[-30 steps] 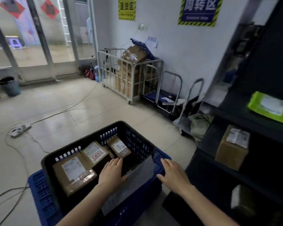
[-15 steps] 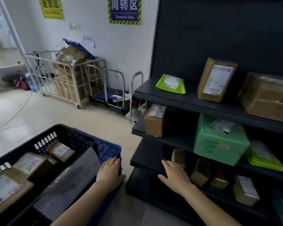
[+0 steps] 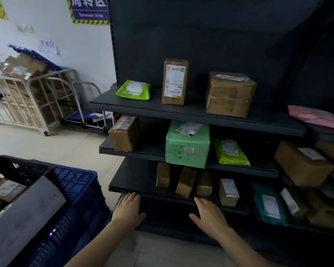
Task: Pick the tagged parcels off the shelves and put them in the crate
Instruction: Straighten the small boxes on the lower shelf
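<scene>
- Here, on my remote feed, both hands hang open before the dark shelving unit (image 3: 181,110), fingers straight, palms down, nothing held.
- The left hand (image 3: 127,209) is at the near left corner of the third shelf down; I cannot tell whether it touches the edge.
- The right hand (image 3: 208,214) reaches out just below a row of small brown boxes (image 3: 186,182) standing on that shelf, apart from them.
- On the top shelf I see, left to right, a lime pouch (image 3: 133,90), a tall brown box (image 3: 175,81) standing upright with its label facing me, and a large taped carton (image 3: 229,94).
- One shelf down, a brown box (image 3: 124,132) stands at the left end, a mint-green parcel (image 3: 187,145) in the middle and a second lime pouch (image 3: 230,152) just to its right.
- Farther right, a pink mailer (image 3: 316,116) lies on a higher shelf, with a teal mailer (image 3: 268,203) low down.
- The black crate (image 3: 17,166) sits at near left on a blue crate (image 3: 81,189), with a labelled parcel (image 3: 7,189) inside.
- Far left, a white roll cage (image 3: 21,97) holds cardboard boxes.
</scene>
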The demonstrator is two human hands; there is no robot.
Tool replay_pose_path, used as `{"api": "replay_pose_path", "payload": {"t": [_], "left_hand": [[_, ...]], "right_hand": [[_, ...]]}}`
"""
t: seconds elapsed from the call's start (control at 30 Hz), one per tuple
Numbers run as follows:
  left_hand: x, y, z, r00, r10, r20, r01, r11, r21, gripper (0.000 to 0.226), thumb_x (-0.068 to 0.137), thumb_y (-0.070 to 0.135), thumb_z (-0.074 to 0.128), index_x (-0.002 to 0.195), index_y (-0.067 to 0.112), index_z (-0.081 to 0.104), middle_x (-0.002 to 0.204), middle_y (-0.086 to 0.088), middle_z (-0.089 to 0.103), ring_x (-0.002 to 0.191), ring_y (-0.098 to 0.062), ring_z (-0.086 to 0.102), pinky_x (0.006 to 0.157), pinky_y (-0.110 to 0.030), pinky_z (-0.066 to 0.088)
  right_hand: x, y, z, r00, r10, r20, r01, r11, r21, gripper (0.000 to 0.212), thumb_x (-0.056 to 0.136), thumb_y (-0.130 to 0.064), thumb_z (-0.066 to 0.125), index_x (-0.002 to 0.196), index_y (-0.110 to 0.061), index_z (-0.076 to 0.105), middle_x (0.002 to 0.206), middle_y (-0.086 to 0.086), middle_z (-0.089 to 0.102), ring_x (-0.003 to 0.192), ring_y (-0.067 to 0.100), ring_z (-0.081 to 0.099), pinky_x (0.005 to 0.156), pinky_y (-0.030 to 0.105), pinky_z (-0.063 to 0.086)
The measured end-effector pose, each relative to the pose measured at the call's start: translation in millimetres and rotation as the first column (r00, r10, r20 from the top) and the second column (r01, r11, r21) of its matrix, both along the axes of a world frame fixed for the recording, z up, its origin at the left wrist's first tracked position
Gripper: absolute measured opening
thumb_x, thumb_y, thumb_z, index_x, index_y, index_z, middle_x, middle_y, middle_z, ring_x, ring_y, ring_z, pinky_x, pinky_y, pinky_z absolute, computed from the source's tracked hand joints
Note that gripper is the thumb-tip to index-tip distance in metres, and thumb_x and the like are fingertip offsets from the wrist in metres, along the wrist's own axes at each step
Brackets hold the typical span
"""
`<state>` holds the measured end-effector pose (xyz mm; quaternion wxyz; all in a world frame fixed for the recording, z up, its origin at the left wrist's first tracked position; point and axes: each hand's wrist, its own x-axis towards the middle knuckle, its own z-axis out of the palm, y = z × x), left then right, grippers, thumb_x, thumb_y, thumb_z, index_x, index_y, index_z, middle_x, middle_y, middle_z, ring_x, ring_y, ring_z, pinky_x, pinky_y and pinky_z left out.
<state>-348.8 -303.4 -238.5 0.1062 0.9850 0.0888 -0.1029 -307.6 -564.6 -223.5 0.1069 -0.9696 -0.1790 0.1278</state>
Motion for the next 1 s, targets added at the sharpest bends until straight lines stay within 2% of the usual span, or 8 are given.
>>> {"api": "replay_pose_path", "payload": {"t": [0.37, 0.77, 1.0], "left_hand": [[54, -60, -27, 0.983, -0.18, -0.038, 0.181, 0.983, 0.018, 0.071, 0.09, 0.046, 0.05, 0.147, 0.016, 0.022, 0.157, -0.002, 0.019, 0.146, -0.018, 0.013, 0.119, -0.032, 0.012], [110, -64, -90, 0.981, -0.188, -0.056, 0.186, 0.982, -0.041, 0.067, 0.092, 0.043, 0.049, 0.148, 0.017, 0.022, 0.157, -0.001, 0.02, 0.147, -0.018, 0.013, 0.12, -0.031, 0.013], [141, -67, -128, 0.99, -0.13, -0.047, 0.127, 0.99, -0.054, 0.063, 0.091, 0.04, 0.052, 0.144, 0.014, 0.03, 0.153, -0.003, 0.03, 0.144, -0.02, 0.021, 0.118, -0.032, 0.021]], "right_hand": [[15, -59, -25, 0.981, -0.177, -0.085, 0.176, 0.984, -0.022, 0.066, 0.095, -0.047, 0.039, 0.149, -0.016, 0.017, 0.154, 0.003, 0.025, 0.139, 0.019, 0.026, 0.113, 0.03, 0.024], [70, -49, -90, 0.967, -0.231, -0.111, 0.23, 0.973, -0.023, 0.064, 0.096, -0.046, 0.039, 0.148, -0.015, 0.017, 0.152, 0.004, 0.029, 0.137, 0.02, 0.03, 0.111, 0.03, 0.028], [108, -46, -139, 0.963, -0.217, -0.157, 0.219, 0.976, -0.008, 0.064, 0.095, -0.045, 0.041, 0.147, -0.014, 0.02, 0.149, 0.007, 0.034, 0.134, 0.023, 0.034, 0.108, 0.033, 0.032]]}}
